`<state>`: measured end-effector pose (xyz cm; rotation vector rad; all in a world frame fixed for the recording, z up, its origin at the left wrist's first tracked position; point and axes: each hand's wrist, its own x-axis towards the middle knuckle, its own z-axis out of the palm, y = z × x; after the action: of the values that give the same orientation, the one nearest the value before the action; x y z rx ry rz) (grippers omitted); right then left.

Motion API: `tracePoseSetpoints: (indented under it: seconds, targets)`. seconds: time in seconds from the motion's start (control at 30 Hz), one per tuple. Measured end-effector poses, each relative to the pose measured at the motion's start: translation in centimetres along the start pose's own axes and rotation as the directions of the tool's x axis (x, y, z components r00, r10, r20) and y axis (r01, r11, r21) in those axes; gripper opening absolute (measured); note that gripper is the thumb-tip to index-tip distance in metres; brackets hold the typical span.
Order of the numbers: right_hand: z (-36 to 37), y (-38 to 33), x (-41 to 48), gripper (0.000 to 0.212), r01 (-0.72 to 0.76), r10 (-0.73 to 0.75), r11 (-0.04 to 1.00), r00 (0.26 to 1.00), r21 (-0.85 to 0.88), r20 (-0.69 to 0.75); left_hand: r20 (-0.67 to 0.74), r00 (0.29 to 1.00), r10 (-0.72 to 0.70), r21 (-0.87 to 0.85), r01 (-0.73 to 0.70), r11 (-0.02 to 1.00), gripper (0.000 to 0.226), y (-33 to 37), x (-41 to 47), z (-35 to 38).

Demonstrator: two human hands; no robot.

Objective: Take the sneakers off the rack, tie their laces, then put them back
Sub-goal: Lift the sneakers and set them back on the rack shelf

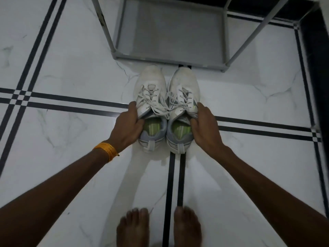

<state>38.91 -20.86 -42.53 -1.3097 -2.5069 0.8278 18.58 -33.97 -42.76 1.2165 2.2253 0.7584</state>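
Two white sneakers sit side by side on the white marble floor [71,72], toes pointing away toward the grey shoe rack [170,32], which stands just beyond them at the far side of the scene. The left sneaker [151,97] and the right sneaker [184,98] touch along their inner sides, and their white laces [160,102] lie loose and tangled across the tongues, spilling between the two shoes. Green insoles show inside both openings.

The left hand [127,127] is closed on the outer collar of the left sneaker, thumb on the outside and fingers curled into the opening. The right hand [204,125] grips the right sneaker's outer collar the same way. An orange thread band [106,150] wraps the left wrist. Two bare feet [158,227] stand at the near edge, astride a black floor stripe [175,179].
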Motion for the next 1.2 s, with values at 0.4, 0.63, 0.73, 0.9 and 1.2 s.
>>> tracePoseSetpoints:
  seconds: [0.4,0.63,0.73,0.9,1.2]
  targets:
    - [-25.1,-14.7,-1.8,0.043,-0.027,0.03,0.996,0.999,0.083,-0.032,-0.033,0.999,0.02,-0.103,-0.023,0.994,0.051,20.6,-3.6,-19.5]
    - [-37.8,-21.9,4.5,0.049,-0.057,0.065,0.989,0.997,0.135,-0.053,-0.068,0.997,-0.024,-0.134,0.015,0.991,0.054,32.0,1.9,-30.2]
    - [-40.6,-23.4,8.9,0.054,-0.075,0.079,0.991,0.996,0.107,-0.03,-0.067,0.997,-0.049,-0.119,0.041,0.992,0.053,34.1,6.4,-32.9]
    - [-39.2,-23.1,17.7,0.052,-0.11,0.111,0.993,0.994,0.05,-0.022,-0.027,0.999,-0.036,-0.079,0.034,0.996,0.049,32.9,15.4,-33.3]
    - [-32.1,-19.1,30.7,0.05,-0.207,0.209,0.974,0.978,-0.095,0.021,0.038,0.996,-0.084,-0.021,0.085,0.996,0.046,26.7,28.8,-28.7]
